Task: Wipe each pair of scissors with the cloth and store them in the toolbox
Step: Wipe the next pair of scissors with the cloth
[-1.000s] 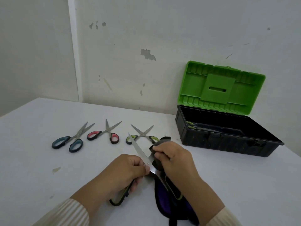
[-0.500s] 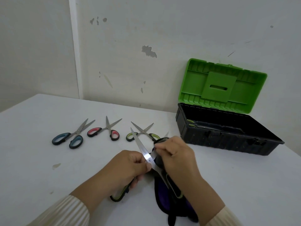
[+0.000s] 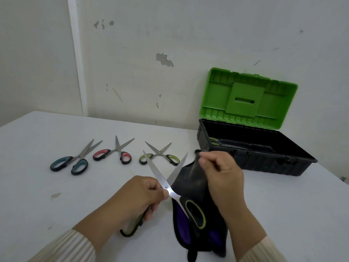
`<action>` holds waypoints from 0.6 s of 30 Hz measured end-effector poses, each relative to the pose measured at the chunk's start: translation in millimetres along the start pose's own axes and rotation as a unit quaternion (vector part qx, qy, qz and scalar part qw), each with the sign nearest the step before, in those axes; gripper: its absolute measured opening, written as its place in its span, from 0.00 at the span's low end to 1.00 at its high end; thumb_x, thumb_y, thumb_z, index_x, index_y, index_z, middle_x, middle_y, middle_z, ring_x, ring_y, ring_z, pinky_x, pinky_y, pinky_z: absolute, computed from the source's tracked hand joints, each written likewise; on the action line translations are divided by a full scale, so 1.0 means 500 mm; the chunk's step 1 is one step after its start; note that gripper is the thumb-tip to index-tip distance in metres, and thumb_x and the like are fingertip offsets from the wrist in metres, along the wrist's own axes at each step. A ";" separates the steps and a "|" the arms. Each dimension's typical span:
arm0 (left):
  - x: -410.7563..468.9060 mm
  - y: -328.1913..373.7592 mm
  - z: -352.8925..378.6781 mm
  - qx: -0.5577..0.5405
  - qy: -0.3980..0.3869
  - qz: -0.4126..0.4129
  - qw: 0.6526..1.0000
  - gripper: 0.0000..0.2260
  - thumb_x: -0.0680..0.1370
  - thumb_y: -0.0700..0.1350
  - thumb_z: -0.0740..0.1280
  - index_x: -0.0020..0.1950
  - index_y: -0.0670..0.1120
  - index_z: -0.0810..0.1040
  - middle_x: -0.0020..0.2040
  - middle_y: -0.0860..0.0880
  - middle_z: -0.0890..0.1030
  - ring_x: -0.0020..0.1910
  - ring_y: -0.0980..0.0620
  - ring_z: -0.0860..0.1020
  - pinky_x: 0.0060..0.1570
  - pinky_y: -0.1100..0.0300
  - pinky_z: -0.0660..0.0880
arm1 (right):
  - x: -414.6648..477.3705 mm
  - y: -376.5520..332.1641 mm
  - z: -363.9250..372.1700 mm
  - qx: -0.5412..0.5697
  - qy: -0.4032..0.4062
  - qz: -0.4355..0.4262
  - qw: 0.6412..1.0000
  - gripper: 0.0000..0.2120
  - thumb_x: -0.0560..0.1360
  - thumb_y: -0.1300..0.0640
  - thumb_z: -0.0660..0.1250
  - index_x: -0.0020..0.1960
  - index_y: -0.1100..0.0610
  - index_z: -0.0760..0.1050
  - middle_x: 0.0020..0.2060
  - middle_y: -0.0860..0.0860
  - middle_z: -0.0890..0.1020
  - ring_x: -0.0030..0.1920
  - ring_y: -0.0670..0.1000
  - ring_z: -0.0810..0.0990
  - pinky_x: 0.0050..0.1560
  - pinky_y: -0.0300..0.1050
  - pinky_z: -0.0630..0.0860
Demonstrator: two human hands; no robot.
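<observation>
My left hand [image 3: 139, 197] grips large black scissors with yellow-green trim [image 3: 194, 212] near the pivot, blades spread open and pointing away. My right hand [image 3: 221, 176] pinches a black and purple cloth [image 3: 190, 182], lifted to the right of the blades and hanging under the scissors' handle. On the table behind lie teal-handled scissors [image 3: 75, 161], red-handled scissors [image 3: 115, 153] and small green-handled scissors [image 3: 160, 156]. The black toolbox [image 3: 264, 163] with its green lid [image 3: 249, 99] raised stands at the right; a green-handled pair lies inside.
The white table [image 3: 56, 195] meets a pale scuffed wall at the back. The toolbox sits against the wall near the table's right edge. A small stain [image 3: 55, 195] marks the table at the left.
My right hand has drawn the cloth up and off the right blade, toward the toolbox. Both blades now show bare and spread. My left hand holds about where it was.
</observation>
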State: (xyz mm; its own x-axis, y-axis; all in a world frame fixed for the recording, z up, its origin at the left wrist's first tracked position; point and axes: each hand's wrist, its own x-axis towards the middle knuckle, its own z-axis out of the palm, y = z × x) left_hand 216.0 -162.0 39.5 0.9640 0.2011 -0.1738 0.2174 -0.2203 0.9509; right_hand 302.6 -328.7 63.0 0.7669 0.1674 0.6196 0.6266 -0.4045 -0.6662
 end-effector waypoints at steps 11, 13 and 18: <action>-0.002 -0.002 -0.001 0.010 0.004 0.022 1.000 0.13 0.75 0.43 0.69 0.37 0.33 0.75 0.23 0.48 0.75 0.18 0.52 0.69 0.22 0.64 0.66 | -0.036 -0.021 0.056 -0.071 -0.253 -0.109 0.959 0.07 0.74 0.61 0.63 0.46 0.58 0.81 0.44 0.53 0.79 0.43 0.47 0.76 0.45 0.40 0.74; -0.001 -0.003 -0.001 0.021 0.001 0.026 0.999 0.12 0.75 0.43 0.68 0.37 0.34 0.75 0.22 0.49 0.75 0.18 0.52 0.69 0.23 0.64 0.67 | -0.022 -0.010 0.055 -0.070 -0.216 -0.098 0.969 0.06 0.72 0.64 0.65 0.42 0.59 0.81 0.42 0.54 0.80 0.42 0.47 0.76 0.46 0.39 0.75; -0.002 0.001 -0.005 0.002 -0.022 0.018 1.000 0.11 0.75 0.42 0.69 0.35 0.37 0.76 0.24 0.47 0.75 0.19 0.51 0.69 0.22 0.63 0.67 | 0.030 0.039 0.014 0.019 -0.003 0.109 0.994 0.10 0.72 0.63 0.66 0.43 0.48 0.80 0.45 0.48 0.80 0.46 0.39 0.76 0.51 0.34 0.73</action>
State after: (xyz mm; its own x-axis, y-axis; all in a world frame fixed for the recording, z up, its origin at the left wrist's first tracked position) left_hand 214.6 -159.8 40.6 0.9772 0.1504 -0.1501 0.1823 -0.2311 0.9557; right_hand 327.2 -327.6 56.4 0.8854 0.0859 0.4568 0.4508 -0.3981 -0.7989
